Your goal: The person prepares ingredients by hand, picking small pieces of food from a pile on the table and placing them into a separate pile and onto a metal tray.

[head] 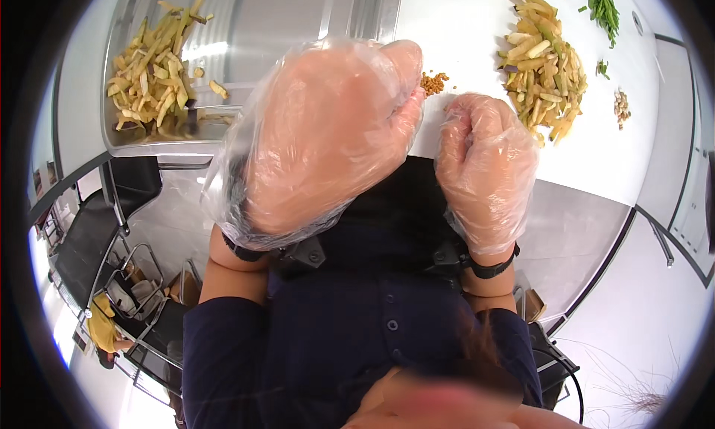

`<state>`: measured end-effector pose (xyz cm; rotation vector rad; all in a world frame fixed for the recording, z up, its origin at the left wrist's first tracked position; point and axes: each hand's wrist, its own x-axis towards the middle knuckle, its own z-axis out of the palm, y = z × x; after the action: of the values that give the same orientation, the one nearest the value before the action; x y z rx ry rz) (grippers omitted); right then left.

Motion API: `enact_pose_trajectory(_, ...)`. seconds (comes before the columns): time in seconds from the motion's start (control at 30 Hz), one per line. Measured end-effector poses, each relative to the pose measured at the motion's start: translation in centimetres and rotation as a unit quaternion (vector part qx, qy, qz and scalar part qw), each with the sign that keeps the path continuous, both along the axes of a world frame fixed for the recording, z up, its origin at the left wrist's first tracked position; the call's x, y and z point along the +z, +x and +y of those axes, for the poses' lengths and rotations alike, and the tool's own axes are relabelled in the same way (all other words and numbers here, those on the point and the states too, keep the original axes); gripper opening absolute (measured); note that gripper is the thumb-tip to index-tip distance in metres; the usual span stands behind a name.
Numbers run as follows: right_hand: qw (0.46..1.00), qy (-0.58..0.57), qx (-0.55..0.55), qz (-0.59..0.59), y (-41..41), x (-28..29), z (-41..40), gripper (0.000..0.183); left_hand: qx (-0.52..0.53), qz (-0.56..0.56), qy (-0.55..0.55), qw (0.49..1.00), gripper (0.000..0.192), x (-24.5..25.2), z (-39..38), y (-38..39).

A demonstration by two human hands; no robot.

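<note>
My left hand (335,133), in a clear plastic glove, is raised over the near right corner of the metal tray and the white tabletop. Its thumb and a fingertip come close together beside a small heap of yellow-brown bits (434,83). Just right of that heap, near the table's edge, my right hand (486,166) has its gloved fingers curled inward. Whether anything is inside either hand is hidden. To the right of it lies a long pile of cut strips (544,77), pale with some purple skin, probably eggplant.
More such strips (153,77) are heaped in the shiny metal tray (167,148) at left. Chopped green pieces (602,10) and small pale bits (621,109) lie at the far right of the white table (603,177). Black chairs (92,244) stand below at left.
</note>
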<state>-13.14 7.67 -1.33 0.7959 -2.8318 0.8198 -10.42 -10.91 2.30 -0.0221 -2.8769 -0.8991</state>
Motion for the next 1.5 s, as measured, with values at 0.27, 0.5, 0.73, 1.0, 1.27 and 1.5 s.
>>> enact_pose_trajectory(0.27, 0.975, 0.214, 0.027, 0.051, 0.3, 1.8, -0.2, 0.019, -0.027, 0.024, 0.028, 0.999, 0.012, -0.6, -0.4, 0.1)
enact_pose_trajectory(0.5, 0.987, 0.136, 0.028, 0.078, 0.2, 1.4, 1.5, 0.040, -0.022, -0.005, 0.020, 1.000, 0.012, -0.6, -0.6, 0.3)
enact_pose_trajectory(0.73, 0.997, -0.056, -0.029, 0.039, 1.4, 0.9, 1.9, 0.026, -0.046, 0.047, 0.040, 0.997, 0.012, -1.1, -0.6, 0.3)
enact_pose_trajectory(1.0, 0.961, -0.244, -0.032, -0.126, 0.7, 0.2, 1.0, 0.020, -0.039, 0.023, 0.032, 0.998, 0.016, -0.8, -0.5, 0.3)
enact_pose_trajectory(1.27, 0.964, -0.242, 0.019, -0.107, 0.3, 0.2, 1.0, 0.022, -0.034, 0.027, 0.019, 0.999, 0.016, -0.9, -0.3, 0.4)
enact_pose_trajectory(1.5, 0.970, -0.211, 0.003, -0.124, 0.4, 0.4, 0.5, 0.022, -0.045, 0.035, 0.021, 0.998, 0.015, -0.9, -0.5, 0.3)
